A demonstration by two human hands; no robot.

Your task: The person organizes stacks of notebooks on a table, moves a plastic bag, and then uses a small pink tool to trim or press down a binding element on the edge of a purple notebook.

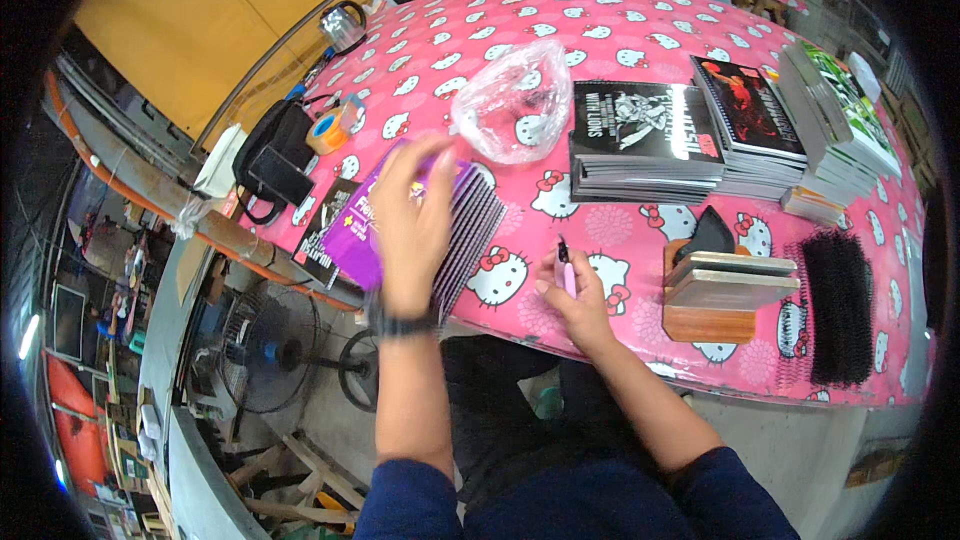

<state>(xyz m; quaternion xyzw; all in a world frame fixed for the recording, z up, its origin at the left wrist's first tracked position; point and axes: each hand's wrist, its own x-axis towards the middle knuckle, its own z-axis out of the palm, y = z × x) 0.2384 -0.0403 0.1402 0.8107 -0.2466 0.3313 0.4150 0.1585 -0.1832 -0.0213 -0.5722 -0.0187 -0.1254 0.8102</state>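
Note:
My left hand, slightly blurred and wearing a dark wristband, is over a stack of purple spiral-bound notebooks with its fingers apart. One purple notebook juts out on the left of that stack, partly hidden by the hand. Beneath its left edge a black-covered notebook shows. Near the table's front edge, my right hand is closed around a small pink-handled tool with a dark tip pointing away from me; its exact kind is unclear.
A clear plastic bag lies beyond the purple stack. Black notebooks and other book stacks stand at the right. Nearer are a wooden stand and black binding coils. Tape, a black bag and a kettle sit left.

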